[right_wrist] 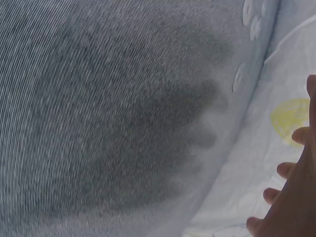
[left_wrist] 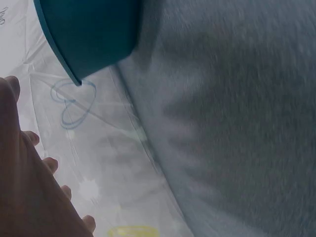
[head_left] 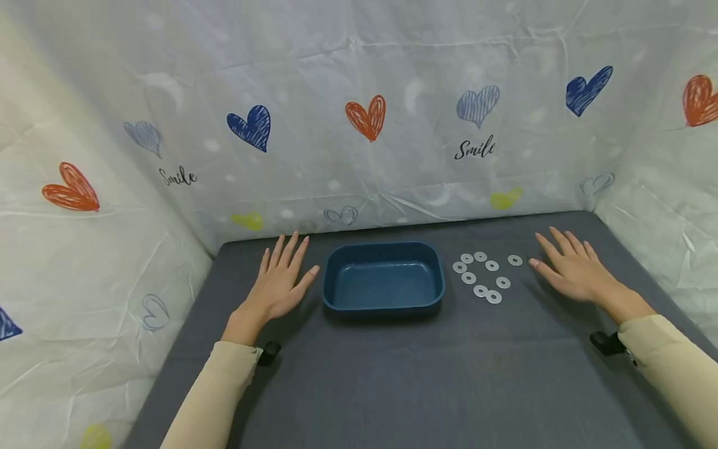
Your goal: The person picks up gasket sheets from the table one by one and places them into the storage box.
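A blue rectangular tray [head_left: 384,310] with raised walls sits near the back of the table; its corner also shows in the left wrist view. My left hand [head_left: 278,284] is just left of it, palm down, fingers spread and holding nothing. Right of the tray lie several flat silver washers [head_left: 493,297], each with a small centre hole, in a loose ring. One washer [head_left: 515,260] lies apart, closest to my right hand [head_left: 574,268]. That hand is also palm down with straight, spread fingers and nothing in it. Both hands cast shadows on the cloth.
Dark grey cloth [head_left: 381,386] covers the table. A white curtain [head_left: 314,75] printed with hearts and "Smile" hangs behind the table and along both sides. Each wrist carries a black strap mount, such as the left one [head_left: 269,353], under a beige sleeve [head_left: 215,390].
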